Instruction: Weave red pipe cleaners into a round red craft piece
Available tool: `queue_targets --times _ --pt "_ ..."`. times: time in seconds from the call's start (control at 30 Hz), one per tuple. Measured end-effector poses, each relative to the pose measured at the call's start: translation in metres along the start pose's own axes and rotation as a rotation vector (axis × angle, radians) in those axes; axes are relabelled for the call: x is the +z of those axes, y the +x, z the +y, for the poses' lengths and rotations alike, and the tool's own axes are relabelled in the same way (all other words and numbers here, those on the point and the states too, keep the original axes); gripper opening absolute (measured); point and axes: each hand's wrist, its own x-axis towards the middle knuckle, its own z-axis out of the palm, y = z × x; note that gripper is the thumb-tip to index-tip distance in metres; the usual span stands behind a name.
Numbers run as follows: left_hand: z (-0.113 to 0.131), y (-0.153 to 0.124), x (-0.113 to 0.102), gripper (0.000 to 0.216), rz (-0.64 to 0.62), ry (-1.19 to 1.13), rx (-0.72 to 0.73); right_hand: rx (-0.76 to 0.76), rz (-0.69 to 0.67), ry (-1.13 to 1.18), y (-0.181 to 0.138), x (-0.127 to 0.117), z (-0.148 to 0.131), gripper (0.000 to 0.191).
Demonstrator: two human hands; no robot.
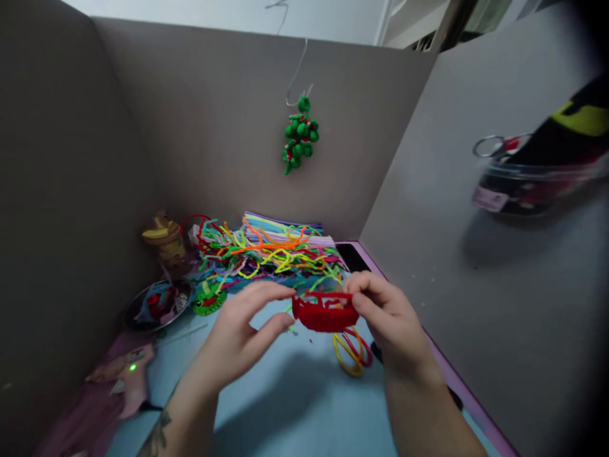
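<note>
A small red fuzzy pipe-cleaner piece [326, 317], shaped like a shallow basket with an openwork upper band, is held up between my two hands. My right hand [387, 314] pinches its right end between thumb and fingers. At the other end, my left hand [247, 327] has its thumb and index finger set at the lower and upper corners of the piece, with a gap between them. Just beneath the piece, yellow, orange and red pipe-cleaner loops [351, 352] lie on the light blue work surface [304, 412].
Many coloured pipe cleaners [280, 247] are piled at the back. On the left are a metal bowl [136, 324], a green fuzzy piece [209, 298] and a glue gun [136, 384] with a lit green light. Green fuzzy craftwork [301, 136] hangs from a wire. A clear holder [528, 184] is on the right wall.
</note>
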Motion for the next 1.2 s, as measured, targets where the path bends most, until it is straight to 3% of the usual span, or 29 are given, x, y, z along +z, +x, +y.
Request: queue_targets --times 0.2,0.27,0.5,0.67,0.9,1.03,1.2 --pt "-0.002 0.002 0.040 0.034 0.265 0.156 -0.057 0.140 0.090 0.307 0.027 -0.024 0.011 0.022" --pt "-0.009 0.003 0.048 0.036 0.288 0.236 -0.036 0.216 0.127 0.453 0.037 -0.024 0.019 0.023" --pt "-0.028 -0.006 0.040 0.033 0.302 0.421 -0.092 0.396 0.101 0.726 0.053 -0.011 0.051 0.027" --pt "-0.015 0.001 0.035 0.033 0.287 0.314 -0.112 0.322 0.121 0.619 0.052 -0.020 0.038 0.027" --pt "0.017 0.000 0.033 0.032 0.249 0.193 -0.021 0.221 0.126 0.483 0.038 -0.024 0.018 0.029" --pt "0.009 0.000 0.030 0.024 0.265 0.059 -0.064 0.178 0.097 0.359 0.046 -0.025 0.038 0.026" --pt "-0.024 -0.016 0.041 0.023 0.201 -0.113 -0.267 0.230 0.093 0.157 0.042 -0.034 0.063 0.026"
